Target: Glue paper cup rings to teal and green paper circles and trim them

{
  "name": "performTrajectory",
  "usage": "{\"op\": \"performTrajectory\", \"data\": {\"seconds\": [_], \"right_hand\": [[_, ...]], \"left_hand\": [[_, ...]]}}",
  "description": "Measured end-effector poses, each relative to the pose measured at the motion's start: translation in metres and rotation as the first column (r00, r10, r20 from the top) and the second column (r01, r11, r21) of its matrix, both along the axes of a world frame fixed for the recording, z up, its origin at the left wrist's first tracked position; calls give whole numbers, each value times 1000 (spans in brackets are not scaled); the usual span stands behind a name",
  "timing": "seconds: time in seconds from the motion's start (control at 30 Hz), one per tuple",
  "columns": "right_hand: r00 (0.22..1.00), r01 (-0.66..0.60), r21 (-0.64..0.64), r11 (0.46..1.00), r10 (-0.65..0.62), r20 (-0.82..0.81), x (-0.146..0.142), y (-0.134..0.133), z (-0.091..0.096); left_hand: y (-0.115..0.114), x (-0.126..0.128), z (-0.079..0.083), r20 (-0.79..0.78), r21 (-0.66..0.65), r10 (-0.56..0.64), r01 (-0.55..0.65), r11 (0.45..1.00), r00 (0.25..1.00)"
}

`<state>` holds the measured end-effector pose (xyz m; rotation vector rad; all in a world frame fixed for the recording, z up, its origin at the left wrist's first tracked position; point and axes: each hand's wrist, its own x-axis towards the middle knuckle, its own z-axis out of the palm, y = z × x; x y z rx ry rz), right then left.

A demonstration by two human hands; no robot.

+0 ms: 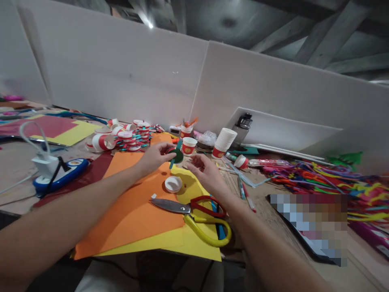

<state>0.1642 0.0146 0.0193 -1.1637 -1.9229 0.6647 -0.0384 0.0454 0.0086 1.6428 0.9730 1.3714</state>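
My left hand [157, 158] pinches a dark green disc [176, 156] with teal strips sticking out above and below it, over the orange paper. My right hand [204, 168] hovers just to the right, its fingers loosely bent and apart, with nothing visible in them. Below the hands a small white round paper cup base [173, 184] lies on the sheets. Nearer to me rest large scissors [182, 207] with one red and one yellow handle, across the orange paper [130, 211] and the yellow paper [197, 241]. A red and white paper cup [189, 146] stands just behind my hands.
At the back left is a pile of red and white cup pieces [127, 136]. A stack of paper cups [224, 142] and a bottle [242, 132] stand at the back right. Coloured pipe cleaners [322, 178] and a tablet-like device [310, 227] lie right; a power strip [60, 176] lies left.
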Motion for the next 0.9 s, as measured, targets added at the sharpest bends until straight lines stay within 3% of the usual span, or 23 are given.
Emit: {"op": "performTrajectory", "data": {"seconds": [0.17,0.33,0.43,0.53,0.7,0.9], "right_hand": [[995,22,141,990,-9,-96,-3,-3,-1],[996,56,303,951,-34,-77,-8,-5,-3],[997,48,307,950,-26,-74,-11,-3,-3],[990,38,202,979,-9,-144,-10,1,-2],[951,0,-2,1000,-1,-310,-6,8,-3],[940,-16,-54,998,-4,-342,-5,10,-4]], "left_hand": [[-13,8,1,-203,189,80,-42,981,976],[-19,13,1,-249,252,85,-20,968,965],[-20,16,1,-227,175,13,28,984,974],[-18,16,1,-120,24,-136,140,990,983],[-14,14,-1,156,-201,-314,342,918,936],[-11,14,-5,249,-290,-381,443,848,891]]}}
